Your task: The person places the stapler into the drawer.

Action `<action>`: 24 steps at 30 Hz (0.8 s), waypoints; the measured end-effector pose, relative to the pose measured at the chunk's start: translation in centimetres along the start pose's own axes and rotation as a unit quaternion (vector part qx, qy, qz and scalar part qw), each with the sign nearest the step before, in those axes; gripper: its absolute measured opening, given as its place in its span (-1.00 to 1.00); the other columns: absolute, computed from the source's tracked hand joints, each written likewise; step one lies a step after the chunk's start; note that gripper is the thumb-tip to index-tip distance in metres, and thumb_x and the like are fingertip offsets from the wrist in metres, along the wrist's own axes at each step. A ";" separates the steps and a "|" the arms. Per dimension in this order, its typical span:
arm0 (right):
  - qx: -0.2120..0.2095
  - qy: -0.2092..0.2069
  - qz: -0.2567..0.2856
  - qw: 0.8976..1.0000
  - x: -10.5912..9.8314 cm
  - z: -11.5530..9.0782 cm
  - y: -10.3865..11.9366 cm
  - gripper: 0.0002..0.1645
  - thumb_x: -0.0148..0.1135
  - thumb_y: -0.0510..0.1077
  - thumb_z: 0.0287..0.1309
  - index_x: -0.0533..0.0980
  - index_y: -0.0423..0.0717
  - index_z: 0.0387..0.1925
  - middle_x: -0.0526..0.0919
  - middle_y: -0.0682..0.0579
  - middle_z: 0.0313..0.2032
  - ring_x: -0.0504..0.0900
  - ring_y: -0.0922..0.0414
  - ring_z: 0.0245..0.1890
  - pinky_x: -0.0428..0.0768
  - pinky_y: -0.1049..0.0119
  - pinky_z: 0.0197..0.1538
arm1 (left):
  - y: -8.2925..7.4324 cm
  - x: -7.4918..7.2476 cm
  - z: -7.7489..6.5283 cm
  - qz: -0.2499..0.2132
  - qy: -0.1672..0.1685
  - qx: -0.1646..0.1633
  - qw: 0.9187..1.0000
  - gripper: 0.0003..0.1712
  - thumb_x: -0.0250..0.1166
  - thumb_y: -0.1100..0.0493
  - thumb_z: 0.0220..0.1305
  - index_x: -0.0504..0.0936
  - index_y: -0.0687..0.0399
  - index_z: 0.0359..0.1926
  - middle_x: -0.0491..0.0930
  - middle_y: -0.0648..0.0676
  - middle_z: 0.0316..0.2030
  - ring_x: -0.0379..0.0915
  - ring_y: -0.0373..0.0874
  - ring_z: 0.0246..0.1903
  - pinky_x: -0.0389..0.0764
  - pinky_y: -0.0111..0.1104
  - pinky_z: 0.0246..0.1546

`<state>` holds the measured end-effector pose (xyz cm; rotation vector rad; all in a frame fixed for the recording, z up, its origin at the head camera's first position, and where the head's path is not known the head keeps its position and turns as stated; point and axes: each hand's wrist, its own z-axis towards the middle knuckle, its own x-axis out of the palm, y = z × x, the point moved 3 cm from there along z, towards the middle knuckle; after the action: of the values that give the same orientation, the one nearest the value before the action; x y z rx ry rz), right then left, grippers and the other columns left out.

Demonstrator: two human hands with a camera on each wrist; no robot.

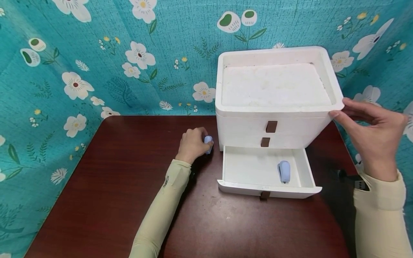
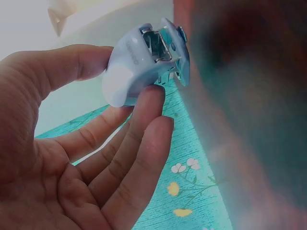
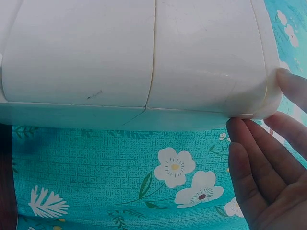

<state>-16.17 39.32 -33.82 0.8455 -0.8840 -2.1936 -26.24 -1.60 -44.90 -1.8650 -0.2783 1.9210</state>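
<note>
My left hand (image 1: 192,145) pinches a small light-blue stapler (image 1: 208,139) between thumb and fingers, just left of the white drawer unit (image 1: 274,84). In the left wrist view the stapler (image 2: 127,67) shows its metal inner parts; whether it touches the table cannot be told. A second light-blue stapler (image 1: 284,171) lies in the pulled-out bottom drawer (image 1: 248,168), toward its right side. My right hand (image 1: 379,132) grips the unit's front right top corner, thumb at the front, fingers along the side. The right wrist view shows those fingers (image 3: 256,175) against the white side.
The dark red-brown table (image 1: 129,168) carries the unit. Two upper drawers with brown tabs (image 1: 271,126) are closed, and a shallow recessed tray forms the unit's top. A teal flowered cloth (image 1: 174,53) hangs behind and at the sides.
</note>
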 end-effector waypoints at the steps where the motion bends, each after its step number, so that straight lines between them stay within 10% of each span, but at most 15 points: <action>1: 0.002 0.001 -0.002 1.000 0.0 0.0 0.0 -0.53 0.54 -0.26 0.13 0.72 -0.04 0.11 0.79 0.33 0.04 0.71 0.51 -0.11 0.55 0.70 -0.06 | 0.0 -0.2 -0.1 0.000 -0.003 0.000 1.000 -0.66 0.52 -0.02 0.17 0.72 0.06 -0.13 0.77 0.10 -0.33 0.67 -0.05 -0.48 0.70 -0.19 -0.41; 24: 0.017 -0.006 -0.016 1.000 0.0 0.0 0.1 -0.53 0.55 -0.22 0.13 0.72 -0.04 0.12 0.79 0.31 0.05 0.71 0.52 -0.12 0.57 0.67 -0.03 | -1.7 -3.8 -2.0 -0.021 -0.024 0.008 0.999 -0.66 0.53 -0.02 0.14 0.69 0.08 -0.20 0.70 0.06 -0.52 0.56 -0.12 -0.63 0.53 -0.33 -0.60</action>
<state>-16.15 39.27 -33.79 0.8695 -0.9219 -2.2184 -23.98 -2.11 -40.88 -1.7902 -0.3127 1.9371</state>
